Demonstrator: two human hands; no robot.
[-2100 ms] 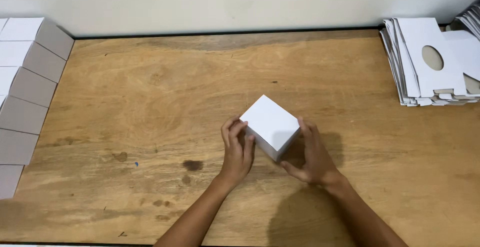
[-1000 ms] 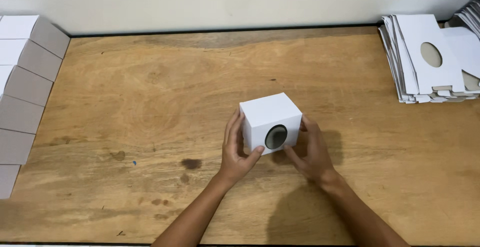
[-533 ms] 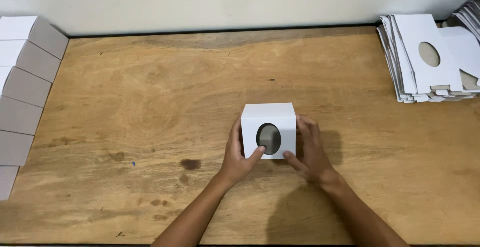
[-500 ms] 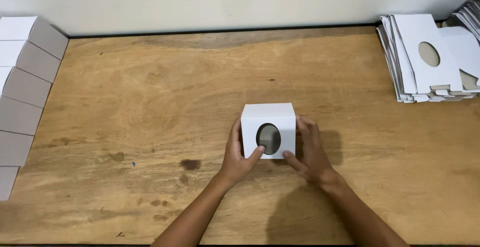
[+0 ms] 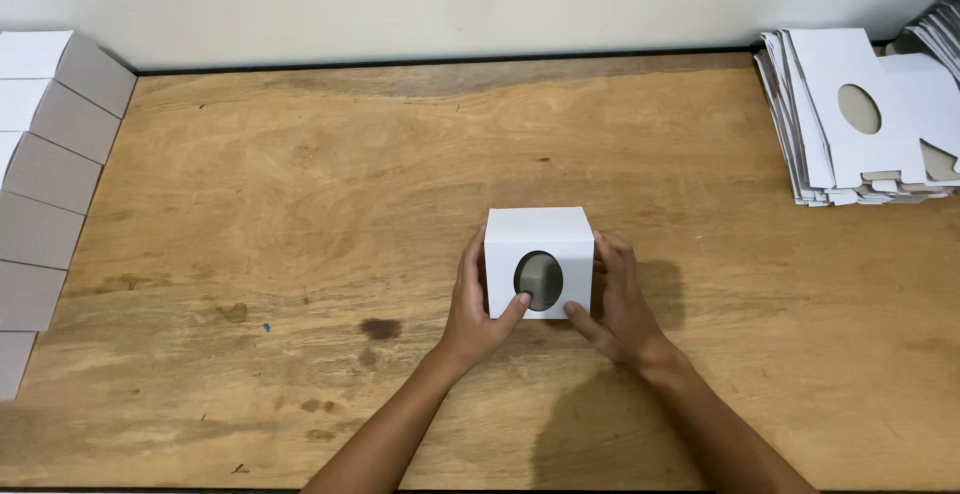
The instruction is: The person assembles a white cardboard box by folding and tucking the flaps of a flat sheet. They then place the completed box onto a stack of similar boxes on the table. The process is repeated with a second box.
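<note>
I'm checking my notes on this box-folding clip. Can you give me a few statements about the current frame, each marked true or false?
1. Both hands, left hand and right hand, hold the white box. True.
2. The box's oval window faces the camera. True.
3. The stack of flat blanks lies at the table's left edge. False: it lies at the far right.
4. The wooden table is covered with a cloth. False: bare wood shows.

The small white cardboard box (image 5: 538,254), folded into a closed cube with an oval window cut in its near face, stands upright and square on the wooden desk (image 5: 300,204), slightly right of centre and nearer the front edge than the back edge.
</note>
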